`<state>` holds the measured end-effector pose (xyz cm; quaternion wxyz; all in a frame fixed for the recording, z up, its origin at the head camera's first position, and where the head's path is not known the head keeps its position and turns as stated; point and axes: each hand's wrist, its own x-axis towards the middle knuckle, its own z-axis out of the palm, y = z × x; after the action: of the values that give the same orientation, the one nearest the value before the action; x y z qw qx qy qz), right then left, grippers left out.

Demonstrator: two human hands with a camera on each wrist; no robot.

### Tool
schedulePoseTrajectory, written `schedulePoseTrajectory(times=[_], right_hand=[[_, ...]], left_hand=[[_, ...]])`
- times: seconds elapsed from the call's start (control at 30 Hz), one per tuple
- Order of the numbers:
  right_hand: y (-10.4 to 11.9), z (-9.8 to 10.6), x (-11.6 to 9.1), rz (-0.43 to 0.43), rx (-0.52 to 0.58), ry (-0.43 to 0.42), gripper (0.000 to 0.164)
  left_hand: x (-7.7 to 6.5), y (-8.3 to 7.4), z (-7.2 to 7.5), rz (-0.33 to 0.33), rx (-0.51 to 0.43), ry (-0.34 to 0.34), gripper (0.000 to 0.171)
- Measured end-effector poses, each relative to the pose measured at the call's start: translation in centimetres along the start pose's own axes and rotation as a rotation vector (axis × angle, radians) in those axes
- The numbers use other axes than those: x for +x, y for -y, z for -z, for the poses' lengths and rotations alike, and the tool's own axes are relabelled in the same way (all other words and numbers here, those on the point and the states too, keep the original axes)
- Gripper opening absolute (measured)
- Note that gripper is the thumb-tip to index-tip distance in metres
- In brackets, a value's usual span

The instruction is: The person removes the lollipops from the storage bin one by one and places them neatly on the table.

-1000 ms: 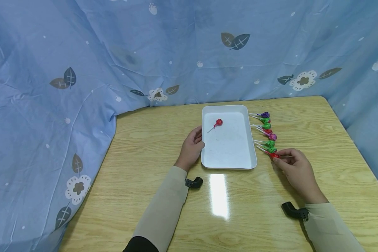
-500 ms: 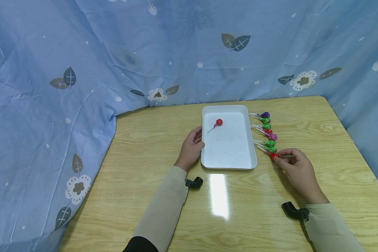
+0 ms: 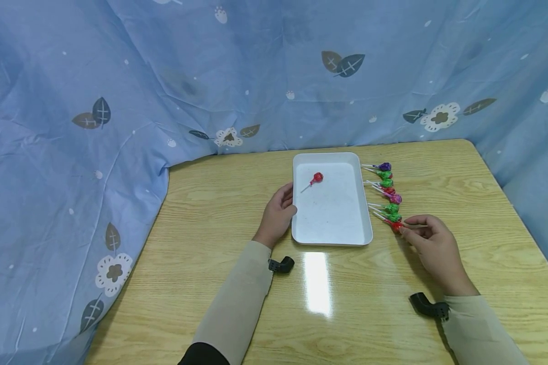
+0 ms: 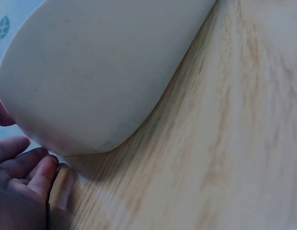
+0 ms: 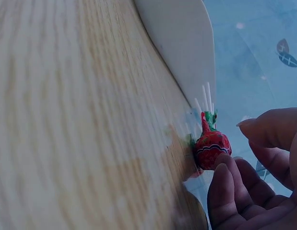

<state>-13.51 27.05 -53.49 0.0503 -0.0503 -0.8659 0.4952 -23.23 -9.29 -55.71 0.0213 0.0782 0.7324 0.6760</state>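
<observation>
A white tray [image 3: 335,218] lies on the table with one red-wrapped lollipop [image 3: 317,177] inside it. My left hand [image 3: 276,213] holds the tray's left side, thumb at the rim and other fingers along the outer wall. Right of the tray, several lollipops [image 3: 386,183] in purple, green, red and pink wrappers form a column, sticks toward the tray. At its near end is a red lollipop [image 5: 213,149], resting on the table. My right hand [image 3: 431,248] is beside its head. In the right wrist view fingertips touch or nearly touch it, while another digit stands apart.
The light wood table [image 3: 201,218] carries a bright light reflection in front of the tray. A blue patterned curtain [image 3: 265,76] hangs behind the table and along its left and right sides. A dark wrist camera [image 3: 429,306] sits on the right sleeve.
My right hand has drawn very slightly away to the right from the near red lollipop, its fingers loosening. The left hand, the tray and the other lollipops stay where they were.
</observation>
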Motion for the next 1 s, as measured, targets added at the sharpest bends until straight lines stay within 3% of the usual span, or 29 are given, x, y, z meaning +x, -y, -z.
schedulePoseTrajectory(times=[1.0], right_hand=[[1.1, 1.0, 0.1, 0.036, 0.053, -0.026, 0.035]], left_hand=[[0.0, -0.1, 0.0, 0.007, 0.016, -0.002, 0.066]])
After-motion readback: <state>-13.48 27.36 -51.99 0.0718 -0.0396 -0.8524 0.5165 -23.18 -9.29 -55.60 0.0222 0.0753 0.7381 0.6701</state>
